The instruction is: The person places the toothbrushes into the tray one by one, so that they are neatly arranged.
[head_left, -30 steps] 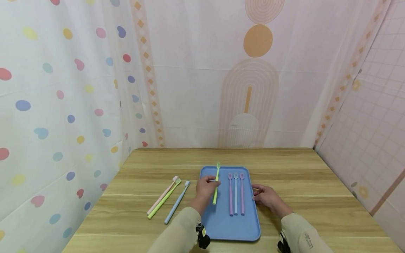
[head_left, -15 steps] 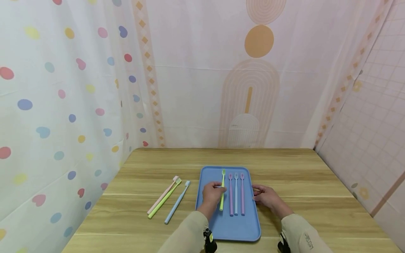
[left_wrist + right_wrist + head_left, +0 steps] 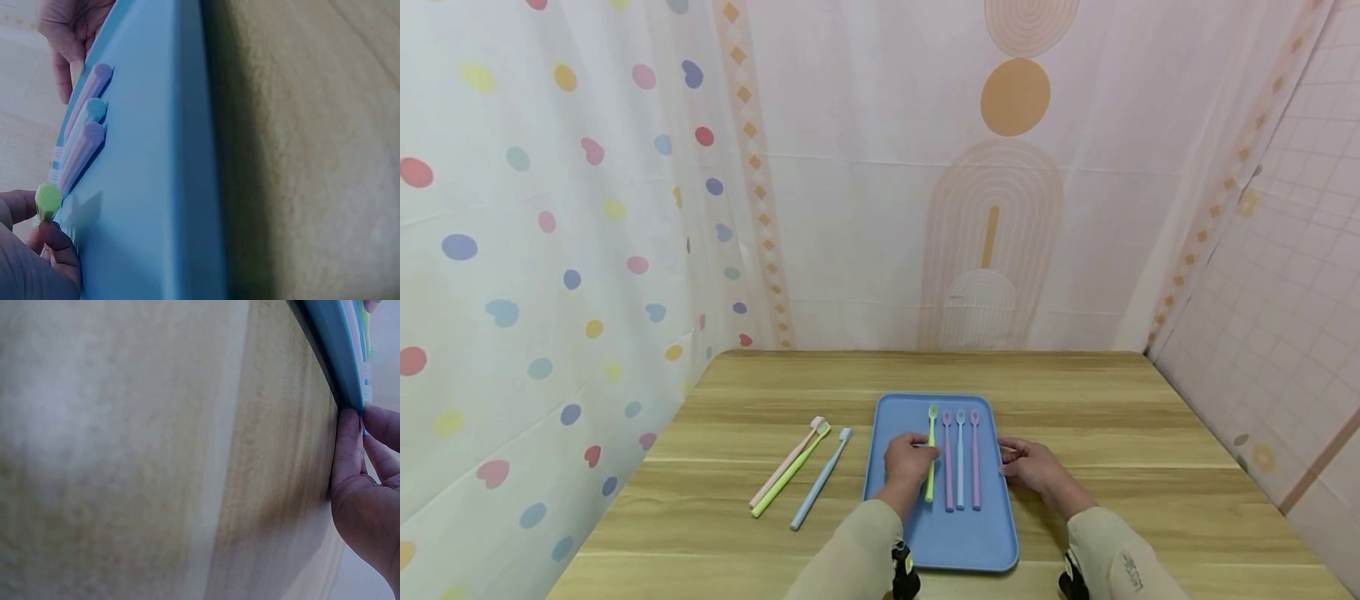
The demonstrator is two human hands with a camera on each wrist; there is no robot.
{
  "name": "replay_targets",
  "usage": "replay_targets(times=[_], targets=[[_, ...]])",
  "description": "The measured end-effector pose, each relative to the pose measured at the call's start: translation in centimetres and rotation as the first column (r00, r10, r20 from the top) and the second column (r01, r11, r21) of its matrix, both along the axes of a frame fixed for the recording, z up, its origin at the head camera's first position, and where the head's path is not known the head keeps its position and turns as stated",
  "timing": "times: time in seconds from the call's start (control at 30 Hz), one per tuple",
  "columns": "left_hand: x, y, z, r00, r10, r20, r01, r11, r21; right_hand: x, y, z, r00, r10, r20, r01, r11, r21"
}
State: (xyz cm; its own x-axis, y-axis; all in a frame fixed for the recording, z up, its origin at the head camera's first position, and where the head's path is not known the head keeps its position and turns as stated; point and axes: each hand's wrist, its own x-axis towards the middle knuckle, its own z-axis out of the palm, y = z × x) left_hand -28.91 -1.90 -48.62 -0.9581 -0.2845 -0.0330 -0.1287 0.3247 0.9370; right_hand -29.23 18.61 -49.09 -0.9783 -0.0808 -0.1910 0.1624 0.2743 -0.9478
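On wood-grain table (image 3: 1075, 383): gripping blue tray (image 3: 955, 546), right hand (image 3: 1037, 468); pinching green toothbrush (image 3: 930, 483), left hand (image 3: 907, 465): likely light, stiff; hold mid-handle.

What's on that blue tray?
Two purple toothbrushes, a blue one between them. The left hand holds a green one above the tray; whatever is directly under that hand is hidden.

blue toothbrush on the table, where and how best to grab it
Probably best to pinch the blue toothbrush mid-handle, from above, across its long sides. It lies slanted on the table, apart from the pink toothbrush and the green toothbrush to its left and the tray to its right, so both sides of its handle look free.
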Motion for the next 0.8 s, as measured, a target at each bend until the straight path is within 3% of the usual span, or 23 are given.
replay_targets(times=[0.17, 0.37, 0.6, 0.8], targets=[[-0.37, 0.15, -0.23, 1.000, 0.004, 0.027, -0.001, 0.996, -0.088, 0.00, -0.04, -0.04, 1.000, -0.008, -0.001, 0.008, 1.000, -0.003], [-0.70, 0.35, -0.89, 0.999, -0.029, 0.024, 0.034, 0.973, -0.226, 0.08, -0.07, -0.01, 1.000, -0.006, 0.001, 0.006, 1.000, -0.010], [-0.36, 0.17, -0.47, 0.998, -0.060, 0.021, 0.063, 0.977, -0.202, 0.10, -0.01, -0.10, 1.000, -0.006, -0.008, 0.006, 1.000, 0.001], [-0.74, -0.49, 0.10, 0.996, -0.092, 0.010, 0.092, 0.977, -0.192, 0.01, -0.01, -0.08, 1.000, -0.011, -0.011, 0.011, 1.000, 0.014]])
